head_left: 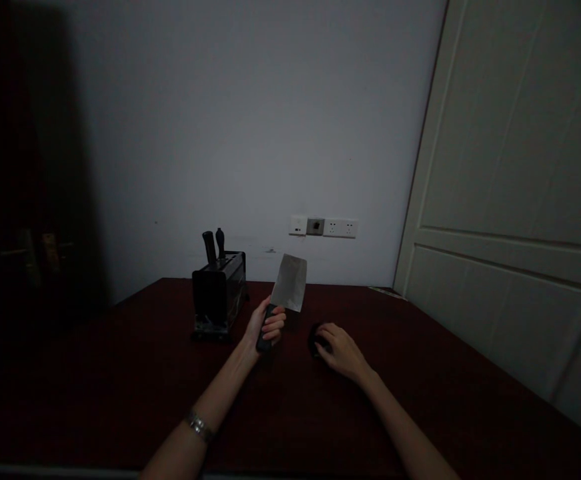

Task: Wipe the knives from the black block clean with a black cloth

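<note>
A cleaver (pixel 290 283) with a wide metal blade and a black handle is held up in my left hand (pixel 265 325), its blade pointing away and slightly right. The fingers wrap round the handle. To the right, my right hand (pixel 339 348) curls over a small dark rounded object (pixel 313 340) on the table. Fingers and thumb are closed on it; its kind cannot be made out in the dim light. Left of the cleaver stands a black knife block (pixel 210 300) with two dark handles (pixel 209 247) sticking up from its top.
The dark red table (pixel 280 413) reaches back to a pale wall (pixel 250 133). Wall sockets (pixel 340 228) sit above its far edge. A pale panelled door (pixel 510 200) borders the right side. At the left, a dark area shows a door handle (pixel 49 248).
</note>
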`<state>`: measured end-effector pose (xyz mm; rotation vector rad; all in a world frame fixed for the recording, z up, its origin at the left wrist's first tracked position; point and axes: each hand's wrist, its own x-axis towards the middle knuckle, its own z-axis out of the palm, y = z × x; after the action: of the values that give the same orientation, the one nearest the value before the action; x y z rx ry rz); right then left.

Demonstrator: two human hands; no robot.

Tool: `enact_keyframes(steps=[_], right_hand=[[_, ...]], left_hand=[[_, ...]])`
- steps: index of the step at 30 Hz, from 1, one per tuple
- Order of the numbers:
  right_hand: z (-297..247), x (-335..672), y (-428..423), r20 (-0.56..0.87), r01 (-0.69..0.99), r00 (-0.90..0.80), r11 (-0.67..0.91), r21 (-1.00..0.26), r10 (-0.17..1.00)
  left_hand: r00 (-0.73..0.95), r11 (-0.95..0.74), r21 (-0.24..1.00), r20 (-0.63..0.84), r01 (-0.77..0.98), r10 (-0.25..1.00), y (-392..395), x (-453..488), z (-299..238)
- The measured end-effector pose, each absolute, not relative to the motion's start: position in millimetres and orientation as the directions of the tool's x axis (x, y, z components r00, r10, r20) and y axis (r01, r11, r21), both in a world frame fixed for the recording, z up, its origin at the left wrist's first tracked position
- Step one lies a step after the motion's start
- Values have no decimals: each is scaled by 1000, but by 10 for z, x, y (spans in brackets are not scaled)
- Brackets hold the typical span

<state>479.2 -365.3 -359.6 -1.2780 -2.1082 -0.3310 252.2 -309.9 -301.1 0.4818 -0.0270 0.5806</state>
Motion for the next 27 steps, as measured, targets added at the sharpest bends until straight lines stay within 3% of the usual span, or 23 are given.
enact_keyframes(steps=[5,9,20,23,25,27], right_hand=[[-3714,4833,-3649,464,880,-289,423,-216,837],[-3765,4828,-3625,433,874,-280,414,-254,857],[-3902,4896,-3510,597,835,-229,471,-285,769],[-3855,4871,-3499,650,744,-102,491,-452,753],[-3776,4835,-3454,630,546,127,477,-689,766],[-3674,4788,-3364,519,276,376,442,-853,767]], left_hand=[[817,715,412,163,-566,553,-3108,2451,-3088],[785,677,424,157,-601,599,-3101,2404,-3155],[781,690,385,161,-612,603,-3101,2408,-3209],[775,676,403,158,-616,612,-3112,2422,-3208],[776,673,412,160,-614,610,-3114,2432,-3212],[782,676,418,163,-607,602,-3111,2441,-3219]])
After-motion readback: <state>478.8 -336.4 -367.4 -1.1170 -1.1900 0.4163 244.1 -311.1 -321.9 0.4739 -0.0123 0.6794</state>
